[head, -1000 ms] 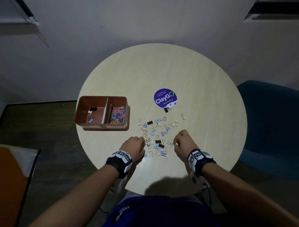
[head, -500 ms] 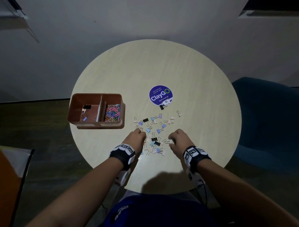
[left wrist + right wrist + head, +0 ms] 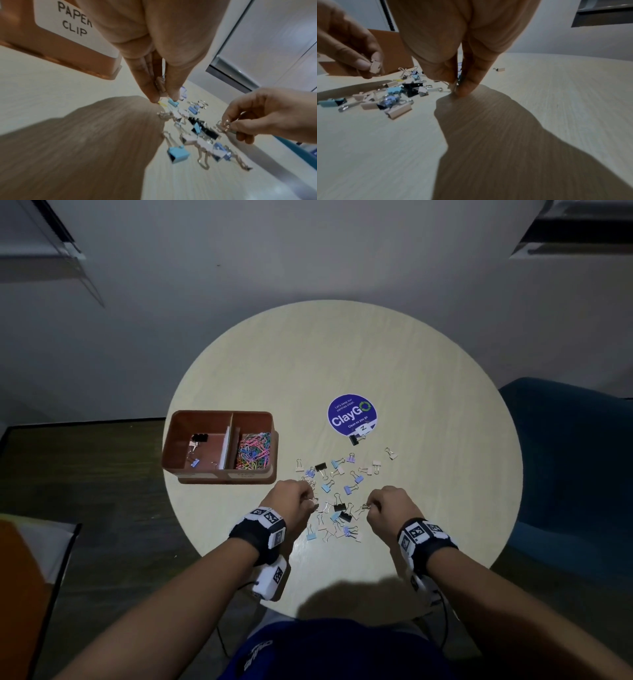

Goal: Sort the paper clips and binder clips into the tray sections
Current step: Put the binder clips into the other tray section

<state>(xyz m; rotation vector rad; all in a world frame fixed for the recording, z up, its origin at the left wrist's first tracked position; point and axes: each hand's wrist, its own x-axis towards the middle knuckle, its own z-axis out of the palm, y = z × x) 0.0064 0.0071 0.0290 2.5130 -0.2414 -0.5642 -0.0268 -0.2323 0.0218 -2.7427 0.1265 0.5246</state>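
Head view: left hand (image 3: pixel 291 501) and right hand (image 3: pixel 390 505) curled at pile of binder clips (image 3: pixel 337 491), 6 o'clock on table (image 3: pixel 428 371); fingertips hidden. Tray (image 3: pixel 219 416) at 9 o'clock, paper clips (image 3: pixel 254 454) in right section.

Left wrist: fingers pinch a beige clip (image 3: pixel 160 84), mostly hidden.

Right wrist: fingers pinch a clip's wire handles (image 3: pixel 455 84); body hidden, blurred.

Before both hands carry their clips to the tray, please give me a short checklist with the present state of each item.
1. Left hand pinches a beige binder clip: ok.
2. Right hand pinches a clip by its wire handles: ok.
3. Tray stands within reach, to the left of the pile: ok.
4. Binder-clip section, the left one, has room: ok.
5. Paper clips fill only the right section: ok.
6. Nothing else dangles from the held clips: cannot tell.
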